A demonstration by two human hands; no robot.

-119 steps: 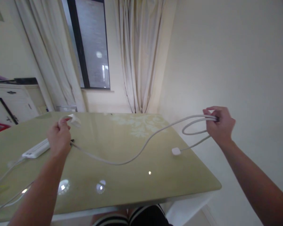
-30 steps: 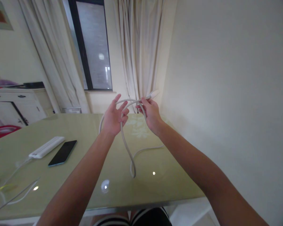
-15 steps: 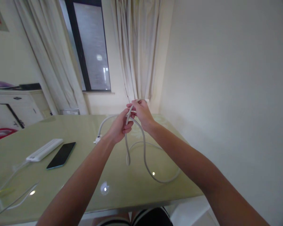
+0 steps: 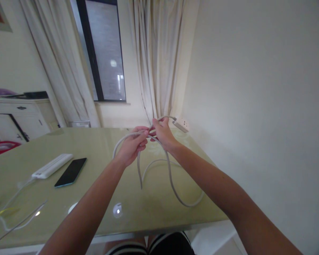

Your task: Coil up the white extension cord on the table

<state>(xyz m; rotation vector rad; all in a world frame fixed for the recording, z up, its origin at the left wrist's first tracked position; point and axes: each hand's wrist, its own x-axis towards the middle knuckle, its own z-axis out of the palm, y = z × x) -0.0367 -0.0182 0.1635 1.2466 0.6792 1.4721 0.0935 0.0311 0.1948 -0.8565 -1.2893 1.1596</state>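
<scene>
A long white power cord (image 4: 171, 177) runs through both hands above the table, its loops hanging down and resting on the tabletop. My left hand (image 4: 133, 146) is closed on the cord, with one stretch arching over its back to the left. Close beside it, fingertips almost meeting, my right hand (image 4: 163, 132) pinches the cord. From the right hand the cord leads to a small white socket block (image 4: 181, 124), which hangs just beyond the fingers. The far end of the left stretch is hidden behind my left forearm.
On the table (image 4: 101, 202) lie a white power strip (image 4: 52, 165), a black phone (image 4: 71, 172) and a thin white cable (image 4: 21, 224) at the left. A wall (image 4: 255, 88) stands along the right side. Curtains (image 4: 159, 60) hang behind the table.
The white socket block has come into plain view right of my right hand. My left hand has turned over more, and the cord's left stretch now drapes across it. The white plug at left is hidden.
</scene>
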